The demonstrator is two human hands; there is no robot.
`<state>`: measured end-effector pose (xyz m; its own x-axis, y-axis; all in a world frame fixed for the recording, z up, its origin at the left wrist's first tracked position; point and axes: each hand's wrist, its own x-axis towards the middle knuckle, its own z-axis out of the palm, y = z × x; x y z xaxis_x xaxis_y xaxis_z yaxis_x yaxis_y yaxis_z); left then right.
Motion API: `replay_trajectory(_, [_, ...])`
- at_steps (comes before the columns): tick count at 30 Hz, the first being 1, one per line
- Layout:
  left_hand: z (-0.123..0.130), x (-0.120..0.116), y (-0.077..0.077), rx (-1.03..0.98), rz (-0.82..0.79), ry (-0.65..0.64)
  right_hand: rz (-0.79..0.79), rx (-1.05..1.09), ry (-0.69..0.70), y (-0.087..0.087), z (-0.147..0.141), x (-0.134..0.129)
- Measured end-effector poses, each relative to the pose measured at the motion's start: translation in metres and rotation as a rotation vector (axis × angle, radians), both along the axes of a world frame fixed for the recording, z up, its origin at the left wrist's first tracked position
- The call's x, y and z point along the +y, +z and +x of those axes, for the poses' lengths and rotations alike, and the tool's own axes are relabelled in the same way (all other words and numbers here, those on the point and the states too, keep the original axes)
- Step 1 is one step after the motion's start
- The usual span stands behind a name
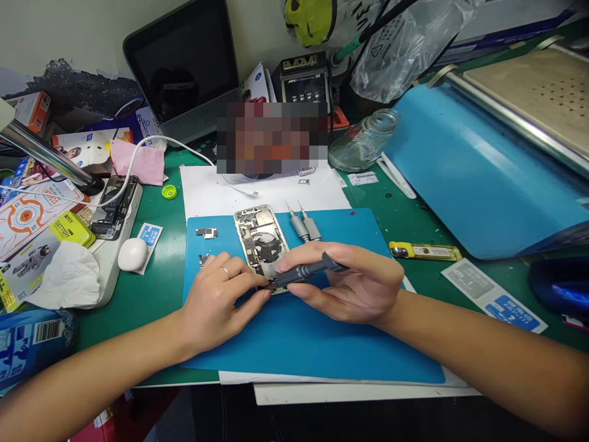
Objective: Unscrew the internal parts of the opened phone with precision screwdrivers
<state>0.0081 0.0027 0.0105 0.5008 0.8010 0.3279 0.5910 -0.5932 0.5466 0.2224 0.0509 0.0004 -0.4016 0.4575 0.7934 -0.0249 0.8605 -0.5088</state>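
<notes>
An opened phone lies on a blue mat, its circuit board and inner parts exposed. My right hand grips a dark grey screwdriver, slanted with its tip down at the phone's lower end. My left hand is closed there, thumb and index finger at the phone's bottom edge beside the tip; the fingers partly hide that corner. Two grey screwdrivers lie just right of the phone. To its left are a small metal part and some tiny pieces, partly behind my left hand.
A white cable crosses toward the white paper behind the mat. On the left are another opened phone, a white earbud case and boxes. A yellow cutter, a glass jar and a large blue-covered machine stand right.
</notes>
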Motion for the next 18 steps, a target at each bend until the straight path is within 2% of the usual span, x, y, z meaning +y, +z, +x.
replay_trajectory(18, [-0.0007, -0.0001, -0.0007, 0.015, 0.011, 0.009, -0.013, -0.001, 0.019, 0.003, -0.0017, 0.0011])
